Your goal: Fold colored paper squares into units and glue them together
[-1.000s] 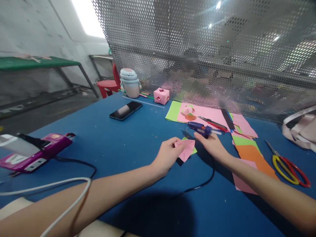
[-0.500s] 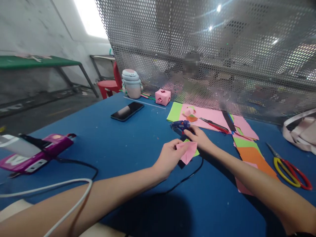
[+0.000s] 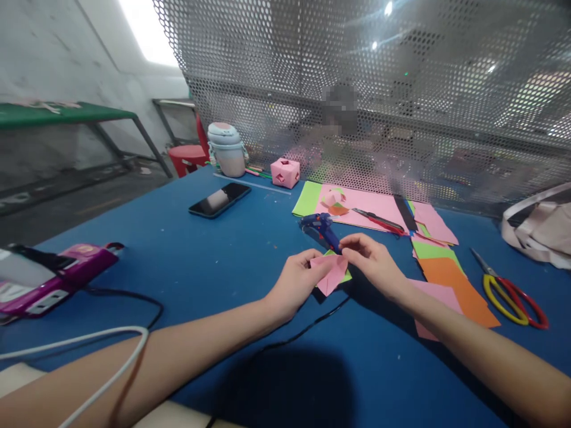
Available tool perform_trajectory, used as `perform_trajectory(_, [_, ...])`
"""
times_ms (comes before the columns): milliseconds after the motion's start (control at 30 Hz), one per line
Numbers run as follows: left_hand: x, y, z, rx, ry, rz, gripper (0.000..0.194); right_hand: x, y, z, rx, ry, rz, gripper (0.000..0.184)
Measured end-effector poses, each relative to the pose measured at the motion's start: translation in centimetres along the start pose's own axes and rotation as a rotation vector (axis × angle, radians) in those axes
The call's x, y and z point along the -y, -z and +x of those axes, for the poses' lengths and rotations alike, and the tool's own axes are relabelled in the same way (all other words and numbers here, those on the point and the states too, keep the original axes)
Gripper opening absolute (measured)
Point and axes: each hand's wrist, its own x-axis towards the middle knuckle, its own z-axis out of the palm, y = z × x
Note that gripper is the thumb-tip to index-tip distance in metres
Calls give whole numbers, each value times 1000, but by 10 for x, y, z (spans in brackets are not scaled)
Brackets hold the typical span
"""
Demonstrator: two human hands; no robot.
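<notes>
So both hands are on a little folded pink paper piece (image 3: 331,274) hovering just above the blue table (image 3: 214,261), roughly dead center of the view. The left hand (image 3: 294,283) pinches its left edge between thumb and fingers, closed tight on the paper. The right hand (image 3: 373,261) comes in from 3 o'clock, fingertips curled down onto the top right corner of the same piece, so it's got hold of it too. There's a bit of green paper peeking out under the pink.

Right behind the hands, at about 12 o'clock from the paper, a blue glue gun (image 3: 319,226) lies on the table, nozzle end almost touching the right hand's fingers. Its black cord (image 3: 285,342) trails off toward 7 o'clock.

Further back at 12 there's a pink sheet on a green one with a red-handled cutter (image 3: 379,220) lying across it. At 3 o'clock sits a stack of colored paper squares (image 3: 450,279), and beyond them yellow-and-red scissors (image 3: 508,291). Over at 10 o'clock: a black phone (image 3: 218,200), a pink paper cube (image 3: 285,172), and a pale bottle (image 3: 227,151).
</notes>
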Motion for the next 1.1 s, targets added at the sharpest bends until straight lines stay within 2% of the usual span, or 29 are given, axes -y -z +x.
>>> perform_trajectory(100, [1, 0, -1, 33, 9, 2, 23, -2, -3, 5, 108, -57, 85, 16])
perform_trajectory(167, [2, 0, -1, 41, 16, 11, 22, -3, -6, 4, 123, -85, 115, 10])
perform_trajectory(400, [2, 0, 1, 90, 62, -16, 21, -13, -13, -3, 50, -96, 141, 6])
perform_trajectory(600, [1, -2, 2, 92, 70, -139, 17, -22, -14, -6, -29, -93, 121, 4])
perform_trajectory(933, [1, -3, 0, 190, 95, -251, 17, -22, -14, -9, 3, -72, 205, 11])
perform_trajectory(1100, [1, -3, 1, 198, 104, -251, 16, -21, -11, -10, 24, -12, 135, 13])
